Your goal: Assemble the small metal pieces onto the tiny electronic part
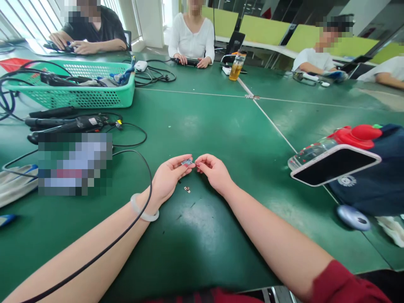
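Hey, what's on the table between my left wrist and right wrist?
In the head view, a small coppery piece lies on the green table, with a tiny dark bit by the left hand; both unidentifiable.

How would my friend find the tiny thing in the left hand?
On the big green table, look near the middle for the left hand, with a pale bracelet around its wrist. At its fingertips is a small greyish piece, held in the hand, unlike the coppery bit lying on the table nearby.

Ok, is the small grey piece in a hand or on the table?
In the left hand: the small grey piece shows between its thumb and fingers. A tiny copper-coloured bit lies on the table.
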The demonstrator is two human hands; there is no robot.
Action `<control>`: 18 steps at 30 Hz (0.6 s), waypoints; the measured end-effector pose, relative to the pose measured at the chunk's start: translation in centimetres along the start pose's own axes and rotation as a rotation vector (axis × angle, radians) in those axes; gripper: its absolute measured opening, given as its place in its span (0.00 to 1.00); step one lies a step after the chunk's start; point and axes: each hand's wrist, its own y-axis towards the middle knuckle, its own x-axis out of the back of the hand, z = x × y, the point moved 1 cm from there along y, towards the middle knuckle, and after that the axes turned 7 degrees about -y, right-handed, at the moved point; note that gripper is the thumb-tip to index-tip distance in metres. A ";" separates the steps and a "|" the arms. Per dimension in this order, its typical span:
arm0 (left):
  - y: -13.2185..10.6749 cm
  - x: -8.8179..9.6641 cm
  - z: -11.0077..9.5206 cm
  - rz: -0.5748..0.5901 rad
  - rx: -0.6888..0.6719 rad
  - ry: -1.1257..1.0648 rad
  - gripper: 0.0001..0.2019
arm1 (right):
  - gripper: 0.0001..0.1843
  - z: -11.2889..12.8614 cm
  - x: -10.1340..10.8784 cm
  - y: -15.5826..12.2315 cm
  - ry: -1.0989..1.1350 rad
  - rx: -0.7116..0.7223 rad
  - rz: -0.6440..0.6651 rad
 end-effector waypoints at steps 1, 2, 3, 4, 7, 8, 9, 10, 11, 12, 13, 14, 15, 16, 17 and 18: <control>0.0 -0.1 0.1 -0.003 -0.009 0.008 0.13 | 0.10 0.0 0.0 0.1 0.026 -0.001 -0.002; 0.1 -0.1 0.1 -0.007 -0.021 0.020 0.13 | 0.10 0.0 0.0 0.1 0.051 -0.001 -0.007; 0.2 -0.2 0.2 -0.010 -0.035 0.038 0.13 | 0.10 0.0 0.0 0.2 0.073 0.000 -0.013; 0.2 -0.2 0.3 -0.011 -0.048 0.056 0.13 | 0.10 -0.1 -0.1 0.2 0.089 0.002 -0.017; 0.4 -0.3 0.5 -0.012 -0.081 0.085 0.16 | 0.10 -0.2 -0.2 0.3 0.117 -0.002 -0.016; 0.4 -0.3 0.5 -0.013 -0.089 0.088 0.17 | 0.10 -0.3 -0.2 0.3 0.133 -0.007 -0.014; 0.4 -0.3 0.5 -0.011 -0.093 0.092 0.18 | 0.10 -0.3 -0.2 0.4 0.155 -0.012 -0.014; 0.5 -0.3 0.6 -0.008 -0.093 0.099 0.18 | 0.11 -0.3 -0.2 0.4 0.182 -0.018 -0.016; 0.5 -0.4 0.6 -0.002 -0.089 0.108 0.17 | 0.12 -0.4 -0.2 0.5 0.208 -0.023 -0.018; 0.5 -0.4 0.6 0.005 -0.084 0.116 0.17 | 0.13 -0.4 -0.2 0.5 0.229 -0.026 -0.018; 0.5 -0.4 0.6 0.009 -0.081 0.123 0.16 | 0.13 -0.4 -0.2 0.6 0.242 -0.027 -0.015; 0.4 -0.5 0.6 0.008 -0.081 0.129 0.16 | 0.13 -0.3 -0.2 0.6 0.246 -0.026 -0.007; 0.4 -0.5 0.6 0.003 -0.087 0.137 0.15 | 0.13 -0.3 -0.1 0.7 0.240 -0.023 0.003; 0.4 -0.5 0.6 -0.008 -0.099 0.150 0.15 | 0.13 -0.2 -0.1 0.6 0.227 -0.019 0.014; 0.3 -0.5 0.6 -0.024 -0.114 0.169 0.15 | 0.13 -0.2 -0.1 0.6 0.210 -0.013 0.024; 0.2 -0.5 0.5 -0.040 -0.131 0.193 0.15 | 0.12 -0.1 -0.1 0.5 0.188 -0.005 0.031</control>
